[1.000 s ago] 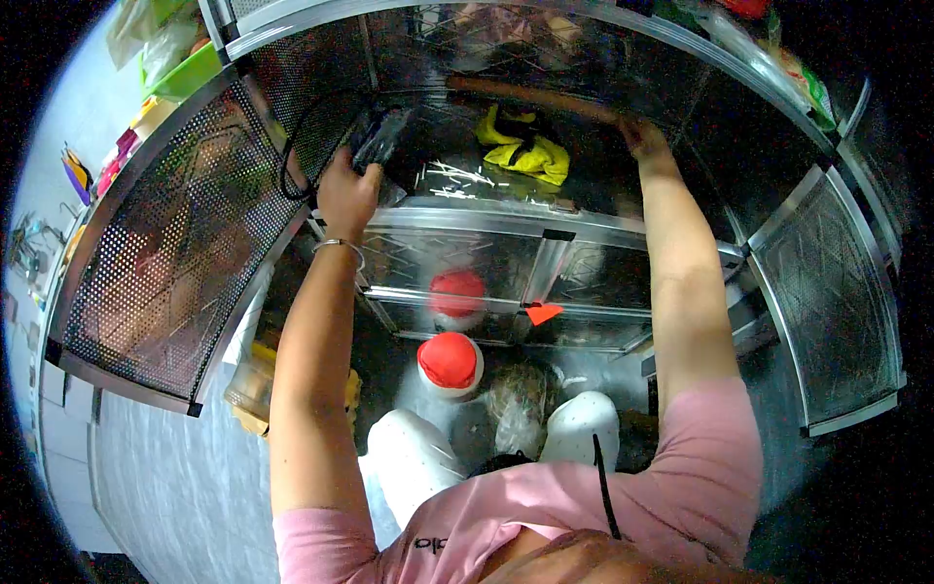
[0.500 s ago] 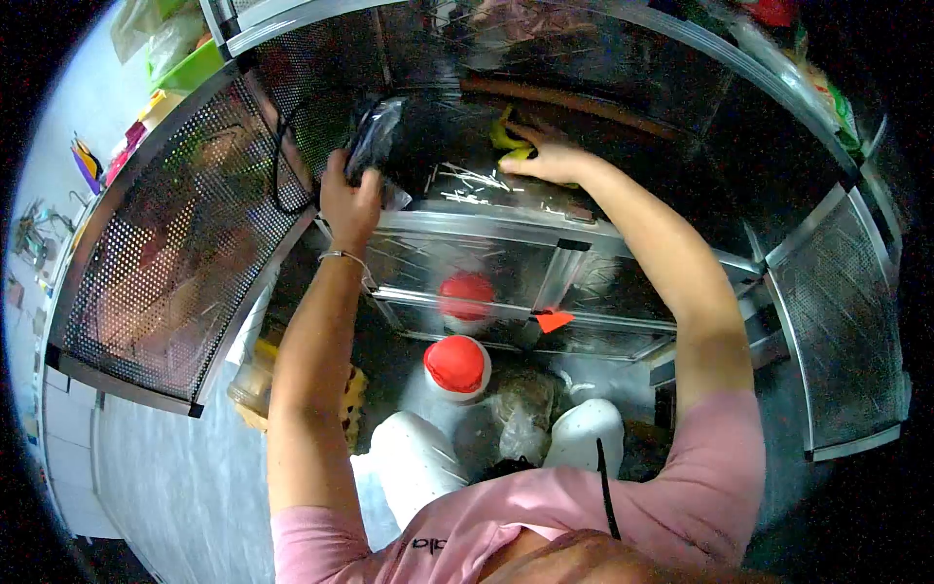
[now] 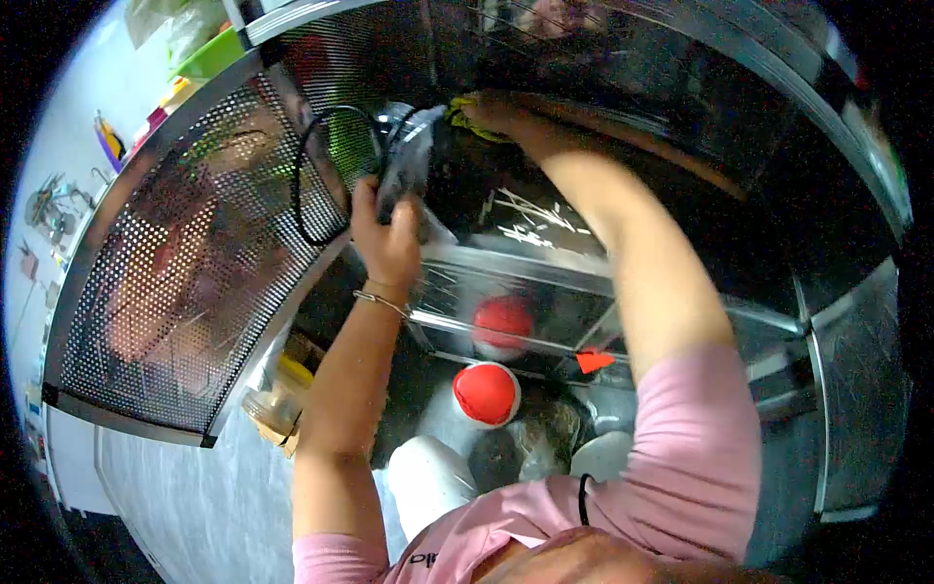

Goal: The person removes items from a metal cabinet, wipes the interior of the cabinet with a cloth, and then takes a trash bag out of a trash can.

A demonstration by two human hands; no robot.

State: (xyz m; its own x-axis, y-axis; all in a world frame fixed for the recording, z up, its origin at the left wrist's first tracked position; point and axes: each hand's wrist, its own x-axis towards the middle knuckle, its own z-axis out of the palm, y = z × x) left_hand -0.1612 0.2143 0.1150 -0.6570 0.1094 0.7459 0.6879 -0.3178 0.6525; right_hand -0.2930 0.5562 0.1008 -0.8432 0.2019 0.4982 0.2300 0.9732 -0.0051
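Observation:
Inside a metal cabinet, my left hand [image 3: 389, 234] grips a clear plastic bag [image 3: 409, 161] with something dark in it, and a black cable [image 3: 298, 185] loops beside it. My right hand [image 3: 491, 112] reaches to the back of the shelf, its fingers closed on a yellow cloth [image 3: 467, 119], partly hidden and blurred. Scattered white sticks [image 3: 535, 219] lie on the shelf below my right forearm. Behind that forearm runs a long brown bar [image 3: 662, 151].
A perforated door [image 3: 175, 263] stands open at left. On the floor are a red-topped white container [image 3: 485, 394], a plastic bag [image 3: 545, 438] and a clear yellow-lidded container [image 3: 277, 394]. A red triangle [image 3: 594, 361] is on the lower cabinet front.
My right hand has gone from the shelf's right side to the yellow cloth and moved left with it. The plastic bag is still in my left hand. The view has shifted.

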